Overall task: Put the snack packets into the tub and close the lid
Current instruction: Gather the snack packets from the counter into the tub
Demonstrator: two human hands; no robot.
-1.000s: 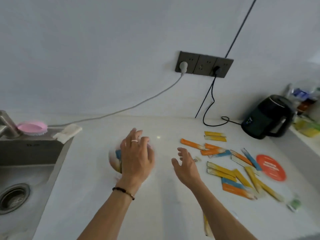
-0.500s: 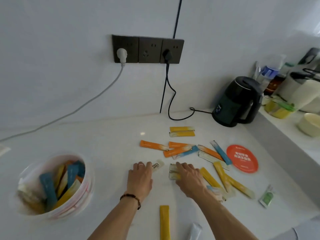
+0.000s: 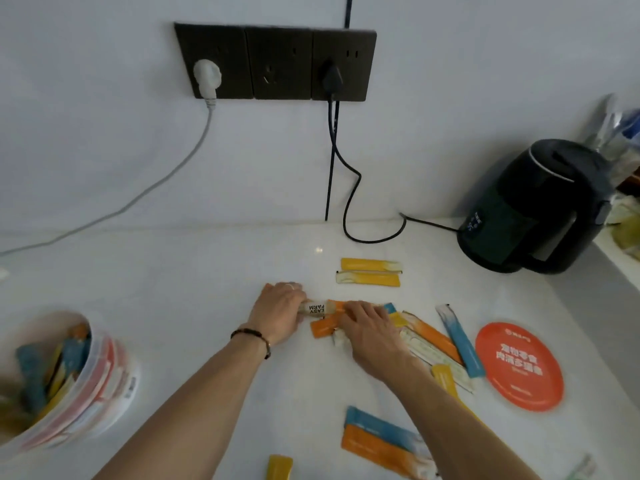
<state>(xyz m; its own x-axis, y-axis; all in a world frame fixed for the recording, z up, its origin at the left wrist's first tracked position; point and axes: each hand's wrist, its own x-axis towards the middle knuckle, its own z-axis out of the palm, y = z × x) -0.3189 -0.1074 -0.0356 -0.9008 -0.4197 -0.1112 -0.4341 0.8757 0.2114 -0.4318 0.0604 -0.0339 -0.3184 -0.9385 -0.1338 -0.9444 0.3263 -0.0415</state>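
The white tub [image 3: 100, 382] stands open at the left with several blue, yellow and orange packets inside. Its round orange lid [image 3: 519, 367] lies flat at the right. Long snack packets are scattered on the white counter. My left hand [image 3: 280, 311] and my right hand [image 3: 367, 329] rest on a cluster of orange packets [image 3: 323, 327] in the middle, fingers curled over them. A packet end printed "EASY FARM" [image 3: 317, 308] shows between the hands. Two yellow packets [image 3: 369, 271] lie beyond; a blue one [image 3: 460, 341] and an orange-and-blue pair [image 3: 377, 441] lie nearer.
A black kettle [image 3: 530, 209] stands at the back right with its cord [image 3: 349, 188] running to the wall sockets [image 3: 277, 62]. A white cable [image 3: 145, 192] trails left along the wall. A raised ledge with bottles and bags borders the right side.
The view has swung right, away from the sink and tub. Both hands left the tub, went to the packet pile, then shifted farther back and gathered orange packets between them.
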